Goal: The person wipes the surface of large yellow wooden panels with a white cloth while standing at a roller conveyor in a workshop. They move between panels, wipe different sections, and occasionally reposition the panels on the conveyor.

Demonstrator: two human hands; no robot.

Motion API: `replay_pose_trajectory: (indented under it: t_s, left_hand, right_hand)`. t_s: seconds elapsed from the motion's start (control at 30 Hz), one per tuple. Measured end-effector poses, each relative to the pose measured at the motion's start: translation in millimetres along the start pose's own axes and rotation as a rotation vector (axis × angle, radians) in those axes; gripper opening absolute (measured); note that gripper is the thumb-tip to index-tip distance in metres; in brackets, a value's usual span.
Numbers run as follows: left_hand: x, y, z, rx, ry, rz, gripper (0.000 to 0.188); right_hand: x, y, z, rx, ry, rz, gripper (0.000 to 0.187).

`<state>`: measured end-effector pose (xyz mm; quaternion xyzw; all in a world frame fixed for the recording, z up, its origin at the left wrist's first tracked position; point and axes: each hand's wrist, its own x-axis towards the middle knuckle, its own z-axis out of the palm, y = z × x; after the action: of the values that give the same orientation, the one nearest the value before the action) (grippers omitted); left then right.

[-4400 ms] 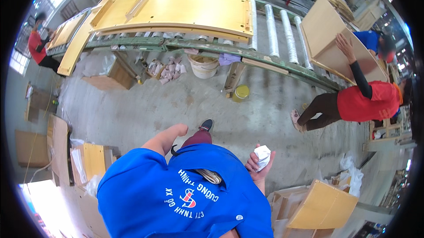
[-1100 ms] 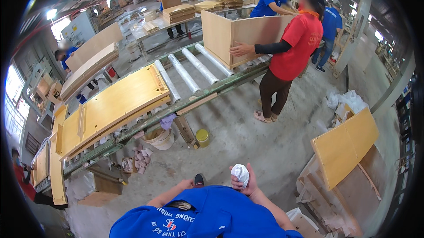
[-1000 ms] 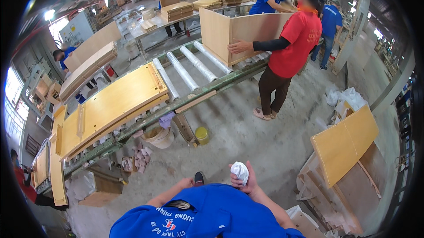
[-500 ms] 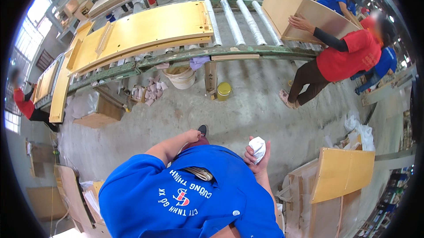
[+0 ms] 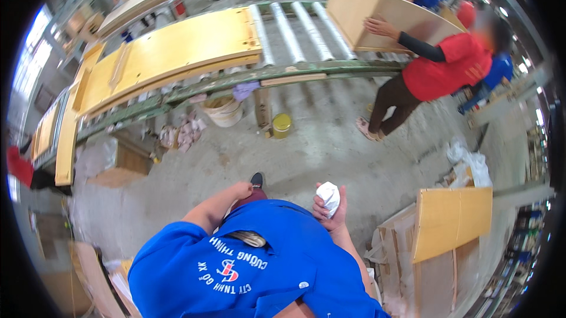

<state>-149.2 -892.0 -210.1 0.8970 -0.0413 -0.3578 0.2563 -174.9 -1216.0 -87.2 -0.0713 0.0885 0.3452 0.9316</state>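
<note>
In my right hand (image 5: 335, 216) is a crumpled white wad (image 5: 328, 198), cloth or paper, I cannot tell which. The fingers wrap round it in front of my waist, and its upper part sticks out above them. My left hand (image 5: 240, 190) hangs low by my thigh, near my dark shoe (image 5: 257, 180). Its fingers are small and mostly turned from sight. A folded pale bundle (image 5: 250, 238) pokes out of the chest pocket of my blue shirt (image 5: 200, 277).
Ahead runs a roller conveyor (image 5: 295, 32) bearing yellow wooden panels (image 5: 188, 41). A person in red (image 5: 439, 64) holds a wooden box frame (image 5: 377, 17). Underneath stand a white bucket (image 5: 224, 111) and yellow can (image 5: 282, 125). Boards (image 5: 451, 223) lean at the right.
The conveyor, panels and person in red have shifted left in the picture as my view turned. The white wad stays in my right hand; both hands keep about the same pose.
</note>
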Motion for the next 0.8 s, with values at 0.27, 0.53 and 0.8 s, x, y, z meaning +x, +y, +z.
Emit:
replay_pose_trajectory:
  t_s: [0.27,0.53,0.8]
  left_hand:
    - [-3.8,20.5,-17.1,0.064,-0.049,0.064,0.034]
    - [-7.6,44.1,-22.7,0.045,-0.064,0.039,0.036]
    - [-0.8,40.0,-17.4,0.081,-0.094,0.044,0.034]
  right_hand:
    - [-1.5,0.3,-0.6,0.023,-0.015,-0.040,0.076]
    - [-4.4,-0.9,-2.7,-0.008,-0.058,-0.067,0.075]
    - [-5.0,1.5,-3.0,-0.009,-0.040,-0.071,0.075]
